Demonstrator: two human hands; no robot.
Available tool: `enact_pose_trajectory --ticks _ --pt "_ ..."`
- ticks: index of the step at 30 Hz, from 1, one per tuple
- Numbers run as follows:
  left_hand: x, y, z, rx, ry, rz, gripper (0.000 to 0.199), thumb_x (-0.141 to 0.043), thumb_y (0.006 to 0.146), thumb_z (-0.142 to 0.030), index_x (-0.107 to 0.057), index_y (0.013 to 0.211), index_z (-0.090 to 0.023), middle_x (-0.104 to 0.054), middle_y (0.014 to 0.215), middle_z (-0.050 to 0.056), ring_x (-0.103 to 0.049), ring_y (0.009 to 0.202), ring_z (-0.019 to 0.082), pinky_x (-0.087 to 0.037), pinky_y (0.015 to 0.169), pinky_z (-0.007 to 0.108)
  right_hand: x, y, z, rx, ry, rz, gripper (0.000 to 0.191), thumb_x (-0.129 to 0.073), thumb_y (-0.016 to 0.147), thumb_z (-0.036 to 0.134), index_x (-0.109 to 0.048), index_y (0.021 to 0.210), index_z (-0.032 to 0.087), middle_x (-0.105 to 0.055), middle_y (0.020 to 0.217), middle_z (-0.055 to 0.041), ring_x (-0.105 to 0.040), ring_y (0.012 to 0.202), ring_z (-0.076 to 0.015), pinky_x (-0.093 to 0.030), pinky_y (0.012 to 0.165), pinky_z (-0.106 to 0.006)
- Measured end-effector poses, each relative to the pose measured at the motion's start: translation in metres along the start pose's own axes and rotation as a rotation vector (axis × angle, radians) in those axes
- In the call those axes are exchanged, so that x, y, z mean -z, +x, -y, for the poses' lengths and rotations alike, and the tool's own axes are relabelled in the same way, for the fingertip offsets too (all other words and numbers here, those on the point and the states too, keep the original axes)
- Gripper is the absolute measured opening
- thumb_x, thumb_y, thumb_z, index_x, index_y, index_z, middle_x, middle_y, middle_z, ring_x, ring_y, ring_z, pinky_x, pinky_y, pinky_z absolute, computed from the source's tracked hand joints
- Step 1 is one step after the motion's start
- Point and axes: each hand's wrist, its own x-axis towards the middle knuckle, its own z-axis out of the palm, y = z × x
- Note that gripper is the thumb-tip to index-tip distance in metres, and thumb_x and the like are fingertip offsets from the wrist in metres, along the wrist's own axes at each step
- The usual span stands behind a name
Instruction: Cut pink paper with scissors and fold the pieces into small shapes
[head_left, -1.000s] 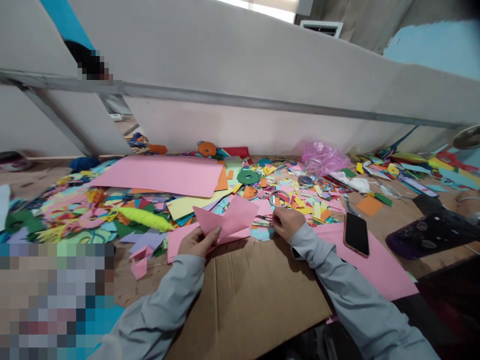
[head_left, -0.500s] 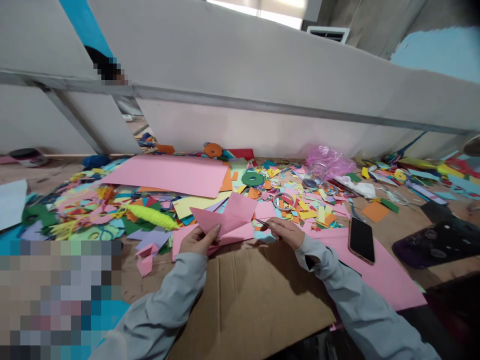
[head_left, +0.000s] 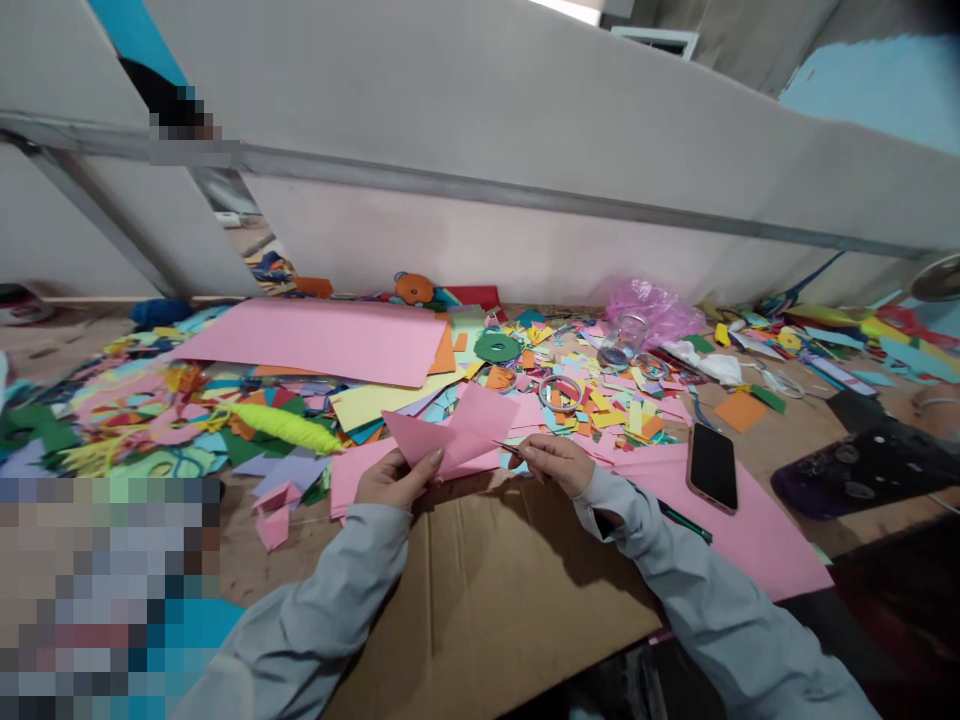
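Note:
My left hand [head_left: 397,482] pinches a pink paper piece [head_left: 480,422] between thumb and fingers, its pointed flaps standing up above the thumb. In my right hand [head_left: 559,462] is a small pair of scissors [head_left: 508,447]; their thin blades point left at the paper's right edge. Most of the handles are hidden by my fingers. Both hands are over the far edge of a brown cardboard sheet [head_left: 510,590]. Beneath the held piece lie more pink sheets [head_left: 349,475].
A large pink sheet [head_left: 322,340] lies at the back left. Colourful paper scraps [head_left: 607,400] cover the table around a tape ring [head_left: 561,393]. At right, a phone [head_left: 712,468] rests on pink paper [head_left: 780,545]. Yellow yarn [head_left: 285,427] lies left.
The scissors have moved left, bringing their tips to the edge of the pink paper. My left hand keeps its hold. The camera view has shifted slightly.

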Motion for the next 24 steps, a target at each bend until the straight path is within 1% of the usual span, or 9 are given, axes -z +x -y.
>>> enact_pose_trajectory --ticks 4,8,14,24 --pt "-0.0024 -0.0036 -0.0027 0.043 -0.033 0.000 0.046 -0.081 0.044 -0.043 -0.068 0.076 -0.012 -0.061 0.050 -0.002 -0.053 0.047 0.011 -0.047 0.050 0.023 -0.0006 -0.0002 0.0014 0.003 0.001 0.004 0.045 -0.049 0.082 0.054 -0.066 0.080 0.012 -0.042 0.047 0.0053 -0.038 0.045 -0.0081 -0.027 0.049 -0.022" --pt "-0.0030 -0.0050 -0.0038 0.038 -0.030 -0.001 0.043 -0.081 0.045 -0.040 -0.068 0.074 -0.012 -0.062 0.049 -0.002 -0.053 0.046 0.011 -0.047 0.048 0.023 -0.0015 -0.0008 0.0042 -0.008 -0.005 -0.005 0.046 -0.049 0.082 0.054 -0.066 0.080 0.012 -0.042 0.046 0.0054 -0.038 0.045 -0.0081 -0.027 0.049 -0.022" --pt "-0.0056 -0.0085 -0.0086 0.064 -0.036 -0.015 0.040 -0.080 0.047 -0.037 -0.068 0.075 -0.012 -0.062 0.047 -0.002 -0.052 0.041 0.010 -0.044 0.040 0.021 -0.0026 -0.0006 0.0053 -0.024 0.010 -0.020 0.048 -0.052 0.079 0.057 -0.066 0.079 0.011 -0.042 0.046 0.0051 -0.038 0.045 -0.0080 -0.028 0.048 -0.022" --pt "-0.0072 -0.0105 -0.0088 0.085 -0.057 -0.018 0.040 -0.080 0.046 -0.037 -0.067 0.075 -0.013 -0.059 0.045 -0.004 -0.050 0.039 0.009 -0.042 0.038 0.020 -0.0029 -0.0008 0.0053 -0.021 -0.008 -0.014 0.049 -0.051 0.080 0.057 -0.066 0.081 0.010 -0.042 0.047 0.0045 -0.039 0.046 -0.0084 -0.028 0.049 -0.023"
